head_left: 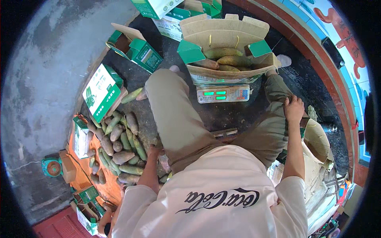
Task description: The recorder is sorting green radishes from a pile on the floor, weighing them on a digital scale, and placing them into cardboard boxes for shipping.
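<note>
My right hand (294,109) lies on my right knee, fingers spread over the trouser cloth and holding nothing. My left hand (155,150) hangs beside my left thigh, close to a heap of long green and purplish-brown radishes (123,156). Its fingers are mostly hidden, so I cannot make out a grip. Between my feet stands an open cardboard box (230,79) with green flaps, holding several radishes (234,60). The box sits on or directly behind a weighing scale (223,94) with lit green displays; its platform is hidden.
Open green-and-white boxes stand at the far left (145,55) and beside the heap (102,93). More boxes (168,23) lie behind. An orange sheet (81,170) lies under part of the heap. Torn cardboard (317,139) is at my right. Another person's arm (106,218) shows at the lower left.
</note>
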`<action>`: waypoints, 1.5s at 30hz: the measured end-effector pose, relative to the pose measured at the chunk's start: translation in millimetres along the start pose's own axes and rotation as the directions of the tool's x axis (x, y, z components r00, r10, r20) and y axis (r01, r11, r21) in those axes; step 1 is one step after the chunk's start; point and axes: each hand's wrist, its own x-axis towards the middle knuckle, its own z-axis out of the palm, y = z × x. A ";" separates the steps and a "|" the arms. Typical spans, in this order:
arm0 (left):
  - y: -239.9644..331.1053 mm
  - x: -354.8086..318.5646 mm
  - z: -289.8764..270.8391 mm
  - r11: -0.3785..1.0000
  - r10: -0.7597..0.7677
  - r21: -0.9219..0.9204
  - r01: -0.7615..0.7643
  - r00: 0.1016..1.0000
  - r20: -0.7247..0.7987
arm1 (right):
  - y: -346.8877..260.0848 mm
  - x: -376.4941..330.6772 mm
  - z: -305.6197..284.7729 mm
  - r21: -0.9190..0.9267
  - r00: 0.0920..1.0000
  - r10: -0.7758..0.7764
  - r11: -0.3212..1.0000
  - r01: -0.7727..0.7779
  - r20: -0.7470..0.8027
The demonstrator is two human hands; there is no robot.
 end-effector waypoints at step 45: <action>-4.0 29.5 31.4 0.937 0.192 0.328 -0.120 0.962 -0.196 | -1.0 2.3 5.3 0.003 0.997 -0.032 0.999 0.032 -0.070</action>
